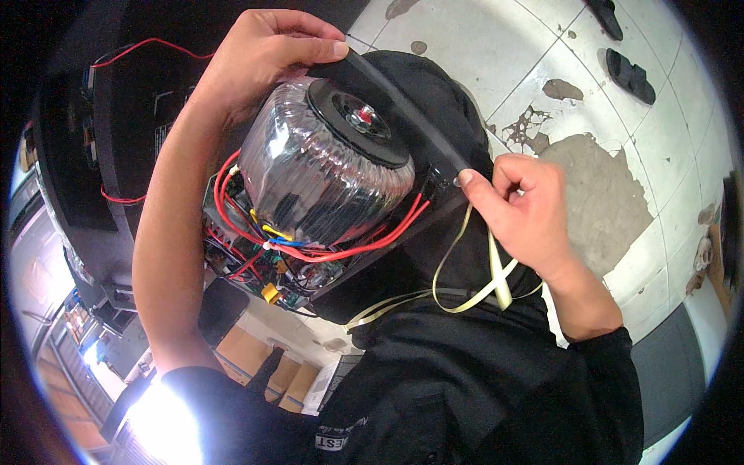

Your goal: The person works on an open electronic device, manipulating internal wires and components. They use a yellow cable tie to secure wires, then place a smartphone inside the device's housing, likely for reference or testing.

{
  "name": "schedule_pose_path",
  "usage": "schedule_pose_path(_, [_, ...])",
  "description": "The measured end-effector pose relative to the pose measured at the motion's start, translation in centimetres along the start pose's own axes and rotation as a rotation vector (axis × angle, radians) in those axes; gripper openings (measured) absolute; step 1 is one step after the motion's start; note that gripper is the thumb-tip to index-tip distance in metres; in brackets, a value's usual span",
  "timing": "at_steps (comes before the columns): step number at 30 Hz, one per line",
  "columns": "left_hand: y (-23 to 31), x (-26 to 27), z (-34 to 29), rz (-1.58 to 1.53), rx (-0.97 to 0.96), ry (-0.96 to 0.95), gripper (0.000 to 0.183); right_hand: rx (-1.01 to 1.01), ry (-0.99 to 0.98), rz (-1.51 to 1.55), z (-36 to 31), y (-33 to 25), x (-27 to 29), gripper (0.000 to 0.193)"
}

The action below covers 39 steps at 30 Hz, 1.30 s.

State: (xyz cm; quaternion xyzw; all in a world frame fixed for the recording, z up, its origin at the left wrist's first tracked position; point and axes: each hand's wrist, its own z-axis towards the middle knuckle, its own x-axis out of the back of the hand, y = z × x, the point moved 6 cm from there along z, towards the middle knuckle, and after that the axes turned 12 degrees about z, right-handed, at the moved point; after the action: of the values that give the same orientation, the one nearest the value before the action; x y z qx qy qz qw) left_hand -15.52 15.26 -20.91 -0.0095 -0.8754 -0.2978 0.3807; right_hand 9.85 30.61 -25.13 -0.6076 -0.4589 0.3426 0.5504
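Black strip (404, 106) x1, L hand (271, 50) & R hand (531, 209): 2 grips clamped on it, nr 1 coil (314, 170).

A black, short-sleeved shirt (480, 364) is worn, its loose cloth gathered in soft creases across the front. The right sleeve (601, 387) is ended near the elbow, and the left sleeve (240, 403) is cut alike (part of it is washed out by glare). The chest is marked with a small white-edged badge (332, 441) and a line of pale script beside it. Both the left hand (275, 40) and right hand (527, 209) are bare, and the legs are covered in black trousers (434, 81).
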Motion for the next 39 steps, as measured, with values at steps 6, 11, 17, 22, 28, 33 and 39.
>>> schedule_pose_path(6, [0.0, 0.2, -0.1, 0.08, 0.004, 0.029, 0.03, 0.055, -0.097, 0.017, 1.2, 0.3, 0.3, 0.03])
schedule_pose_path(11, [0.6, 0.8, 0.2, 0.043, 0.073, -0.012, 0.024, 0.087, -0.17, 0.015, 3.1, 0.8, 0.0, 0.026])
schedule_pose_path(17, [1.0, 0.9, 0.1, -0.011, 0.034, -0.034, 0.025, 0.046, -0.181, 0.083, 5.5, 0.8, -1.2, 0.032])
schedule_pose_path(22, [1.2, 0.7, 0.1, -0.085, -0.055, -0.111, 0.024, 0.057, -0.18, 0.069, 8.3, 0.4, -2.9, 0.036])
schedule_pose_path(28, [2.1, 0.8, -0.6, -0.065, -0.024, -0.069, 0.028, 0.086, -0.218, 0.094, 11.2, -0.3, -4.5, 0.038])
schedule_pose_path(33, [2.5, 0.8, -1.1, -0.042, -0.038, -0.078, 0.025, 0.117, -0.258, 0.009, 13.7, -1.6, -5.9, 0.033])
schedule_pose_path(39, [3.0, 0.6, -1.2, -0.008, -0.028, -0.046, 0.024, 0.156, -0.209, 0.034, 16.4, -2.5, -7.4, 0.035])
